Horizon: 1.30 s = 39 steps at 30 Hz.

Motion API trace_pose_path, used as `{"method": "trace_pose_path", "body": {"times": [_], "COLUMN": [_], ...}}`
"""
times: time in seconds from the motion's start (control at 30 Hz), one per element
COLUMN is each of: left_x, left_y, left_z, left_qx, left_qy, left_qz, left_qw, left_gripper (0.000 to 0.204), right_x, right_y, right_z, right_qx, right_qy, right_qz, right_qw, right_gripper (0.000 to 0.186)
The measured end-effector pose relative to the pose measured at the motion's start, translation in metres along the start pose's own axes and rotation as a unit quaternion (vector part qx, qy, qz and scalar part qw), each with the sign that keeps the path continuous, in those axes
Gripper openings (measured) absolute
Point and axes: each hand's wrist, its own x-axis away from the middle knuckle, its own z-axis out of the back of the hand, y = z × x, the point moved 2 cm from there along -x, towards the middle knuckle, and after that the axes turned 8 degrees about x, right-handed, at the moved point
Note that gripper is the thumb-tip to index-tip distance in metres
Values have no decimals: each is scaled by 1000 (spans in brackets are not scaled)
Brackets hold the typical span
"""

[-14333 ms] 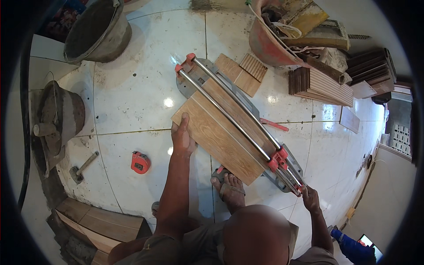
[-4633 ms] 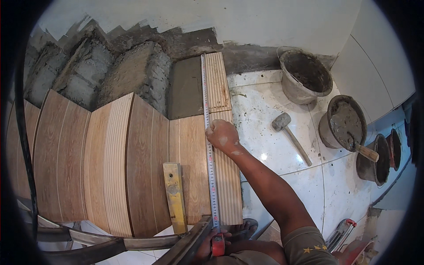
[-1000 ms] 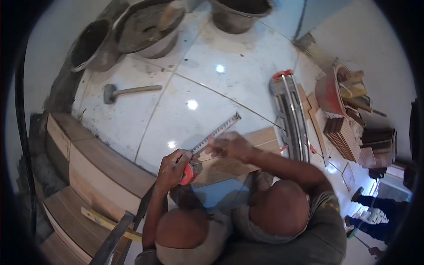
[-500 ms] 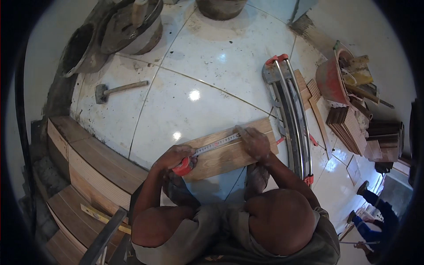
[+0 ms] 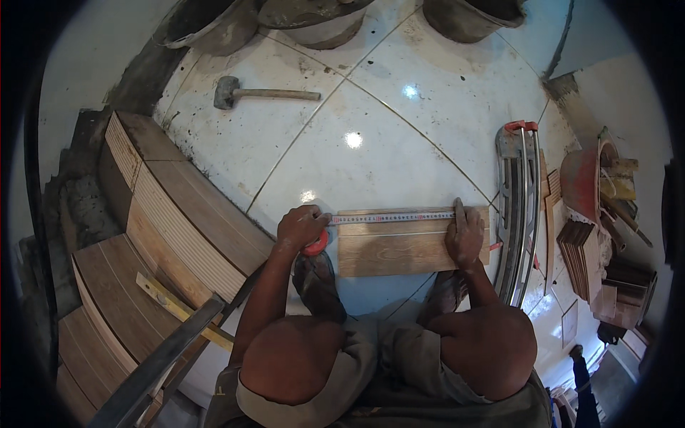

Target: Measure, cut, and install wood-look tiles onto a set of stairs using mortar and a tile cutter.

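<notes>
- Light is moderate and cool, falling seemingly from above; the middle of the glossy floor (image 5: 399,171) is brightest.
- Several round white glare spots (image 5: 353,140) shine on it, one tinged blue, with bluish-white reflections at lower right.
- A soft shadow darkens the lower left part of the plank (image 5: 407,253).
- The plank's edges and the tape measure (image 5: 396,218) look fairly sharp, though the finest markings are too small to read.
- Fisheye distortion bows the stairs (image 5: 189,203); black vignetting swallows the corners.
</notes>
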Motion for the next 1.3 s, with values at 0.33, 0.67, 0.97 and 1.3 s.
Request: {"method": "trace_pose_path", "body": {"times": [0.33,0.67,0.97,1.3], "left_x": [-10,-22,-30,-27], "left_y": [7,-9,-13,1], "left_z": [-3,-2,-2,5], "left_qx": [7,35,19,5], "left_qy": [0,-109,-98,-58], "left_qz": [-37,27,50,60], "left_qw": [999,993,994,996], "left_gripper": [46,54,69,62], "right_x": [5,7,4,2], "right_y": [6,12,13,15], "right_z": [-8,-7,-4,-2], "right_qx": [-63,-80,-72,-71], "right_qy": [85,87,94,95], "right_qz": [-81,-100,-125,-135], "right_qw": [991,988,985,984], "right_gripper": [20,19,17,19]}}
